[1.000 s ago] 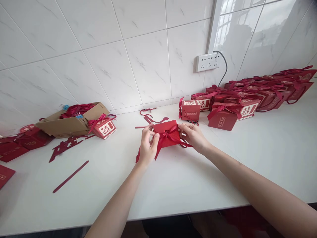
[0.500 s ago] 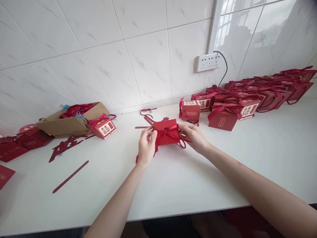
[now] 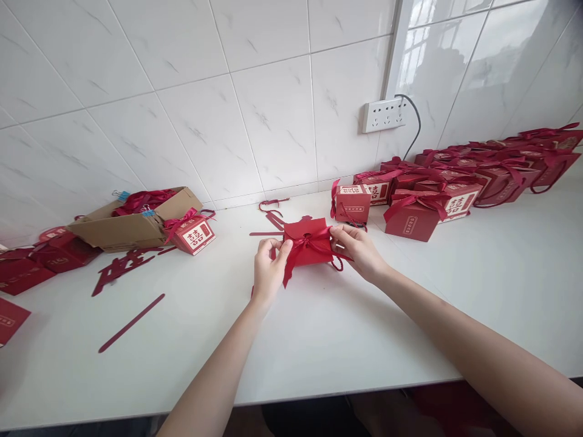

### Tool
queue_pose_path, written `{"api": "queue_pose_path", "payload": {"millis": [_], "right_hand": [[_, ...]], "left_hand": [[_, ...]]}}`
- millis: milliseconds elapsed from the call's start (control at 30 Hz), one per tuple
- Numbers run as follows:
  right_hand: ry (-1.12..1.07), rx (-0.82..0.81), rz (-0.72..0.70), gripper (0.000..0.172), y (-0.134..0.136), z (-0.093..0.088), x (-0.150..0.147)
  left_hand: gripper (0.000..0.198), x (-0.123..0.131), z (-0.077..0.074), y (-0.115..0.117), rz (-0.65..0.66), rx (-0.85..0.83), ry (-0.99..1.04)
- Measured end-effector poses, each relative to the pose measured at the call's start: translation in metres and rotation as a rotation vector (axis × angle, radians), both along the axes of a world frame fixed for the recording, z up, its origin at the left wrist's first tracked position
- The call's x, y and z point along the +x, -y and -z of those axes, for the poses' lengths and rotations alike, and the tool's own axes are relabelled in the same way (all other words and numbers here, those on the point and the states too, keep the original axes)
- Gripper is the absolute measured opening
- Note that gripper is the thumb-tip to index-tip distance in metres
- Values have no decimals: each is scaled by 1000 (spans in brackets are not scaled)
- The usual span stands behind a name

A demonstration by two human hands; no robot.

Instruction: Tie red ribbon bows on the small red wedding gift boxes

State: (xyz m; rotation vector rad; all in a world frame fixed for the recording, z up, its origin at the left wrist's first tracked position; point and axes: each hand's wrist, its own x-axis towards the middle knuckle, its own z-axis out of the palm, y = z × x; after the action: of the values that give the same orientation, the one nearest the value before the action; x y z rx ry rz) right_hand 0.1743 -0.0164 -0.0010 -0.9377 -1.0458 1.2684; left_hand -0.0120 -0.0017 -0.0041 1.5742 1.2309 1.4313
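Observation:
A red gift box (image 3: 312, 254) is in front of me on the white table, with a dark red ribbon (image 3: 306, 241) tied in a bow across its top. My left hand (image 3: 269, 267) is closed at the box's left side, thumb and fingers pinching a loop of the ribbon. On the right side, my right hand (image 3: 357, 250) pinches the ribbon's other loop between thumb and fingers. One ribbon tail hangs down near my left thumb. A twisted cord handle (image 3: 337, 264) sticks out below the box's right end.
Finished boxes with bows (image 3: 414, 215) stand along the wall at right. A cardboard box (image 3: 118, 233) of ribbons sits at left, beside a small bowed box (image 3: 194, 233). Dark red strips (image 3: 132, 323) lie on the white table (image 3: 204, 352). A power strip (image 3: 385, 115) hangs on the tiled wall.
Both hands keep their pinch on the bow and have barely moved. The left ribbon tail hangs a little more freely. The view has shifted slightly.

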Motion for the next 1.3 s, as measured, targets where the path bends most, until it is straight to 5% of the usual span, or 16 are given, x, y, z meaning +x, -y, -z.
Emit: {"api": "queue_pose_path", "payload": {"millis": [267, 433, 767, 967, 1300], "right_hand": [[566, 496, 412, 19, 3, 11, -6], [830, 742, 412, 9, 4, 14, -5], [811, 564, 354, 30, 15, 13, -21], [768, 470, 388, 14, 15, 11, -23], [821, 369, 368, 24, 22, 6, -27]], "left_hand": [[36, 4, -1, 4, -2, -46, -3], [37, 6, -3, 5, 14, -43, 26], [37, 10, -1, 12, 106, -16, -8], [36, 12, -3, 14, 124, -29, -16], [32, 12, -5, 14, 109, -24, 4]]}}
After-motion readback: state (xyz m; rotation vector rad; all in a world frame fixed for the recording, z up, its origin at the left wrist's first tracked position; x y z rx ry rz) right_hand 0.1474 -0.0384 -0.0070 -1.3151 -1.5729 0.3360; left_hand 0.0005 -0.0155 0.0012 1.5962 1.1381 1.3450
